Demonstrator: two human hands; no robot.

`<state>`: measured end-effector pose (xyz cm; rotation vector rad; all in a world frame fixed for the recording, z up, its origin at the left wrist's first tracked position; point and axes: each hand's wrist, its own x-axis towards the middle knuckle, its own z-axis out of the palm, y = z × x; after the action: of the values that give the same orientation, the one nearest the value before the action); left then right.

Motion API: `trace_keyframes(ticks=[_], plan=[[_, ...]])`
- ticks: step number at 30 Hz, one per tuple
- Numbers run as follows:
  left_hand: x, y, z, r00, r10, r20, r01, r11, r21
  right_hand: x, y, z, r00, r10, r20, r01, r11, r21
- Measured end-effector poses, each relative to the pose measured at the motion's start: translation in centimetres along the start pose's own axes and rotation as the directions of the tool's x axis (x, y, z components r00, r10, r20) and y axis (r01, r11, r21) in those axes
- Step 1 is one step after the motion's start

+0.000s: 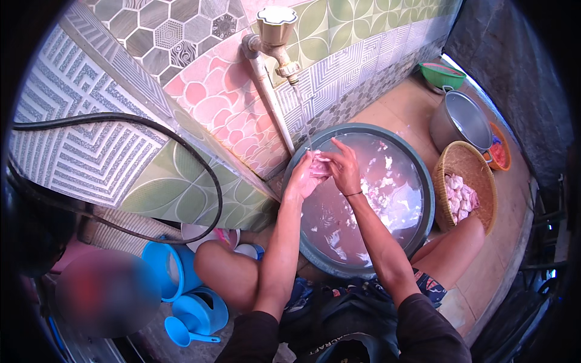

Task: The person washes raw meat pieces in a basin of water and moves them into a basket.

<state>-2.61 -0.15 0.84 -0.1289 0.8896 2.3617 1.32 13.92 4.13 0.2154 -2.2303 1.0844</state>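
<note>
A piece of raw pale-pink meat is between my two hands, above the near-left part of a large round grey tub. My left hand cups it from the left. The fingers of my right hand pinch its right side, with one finger raised. From the wall tap a thin stream of water runs down onto the meat. Cloudy pinkish water fills the tub, with whitish scraps and bright reflections on its surface. My fingers hide part of the meat.
Right of the tub, a woven basket holds several raw meat pieces. Behind it stand a metal pot, an orange basin and a green basin. A blue bucket, blue dipper and black hose lie left.
</note>
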Motion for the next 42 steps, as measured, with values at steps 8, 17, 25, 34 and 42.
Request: trace_keyframes(ticks=[8, 17, 25, 34, 42], plan=[[-0.2, 1.0, 1.4, 0.968, 0.223, -0.115, -0.216, 0.974, 0.069, -2.3, -0.4, -1.0, 0.999, 0.034, 0.037, -0.025, 0.976, -0.218], [0.0, 0.6, 0.2, 0.962, 0.260, -0.089, -0.247, 0.960, 0.133, -0.6, -2.5, 1.7, 0.990, 0.130, -0.062, -0.133, 0.990, -0.041], [-0.2, 1.5, -0.9, 0.900, 0.395, -0.185, -0.243, 0.806, 0.539, 4.4, 1.1, 4.6, 0.759, 0.441, 0.479, -0.401, 0.896, -0.189], [0.7, 0.6, -2.5, 0.714, 0.678, -0.175, -0.311, 0.530, 0.789, 1.3, -1.6, 7.0, 0.921, 0.148, 0.359, -0.099, 0.984, -0.151], [2.2, -0.3, -2.3, 0.723, 0.690, -0.031, -0.357, 0.411, 0.839, 3.1, 4.3, 4.6, 0.684, 0.675, 0.275, -0.716, 0.694, 0.078]])
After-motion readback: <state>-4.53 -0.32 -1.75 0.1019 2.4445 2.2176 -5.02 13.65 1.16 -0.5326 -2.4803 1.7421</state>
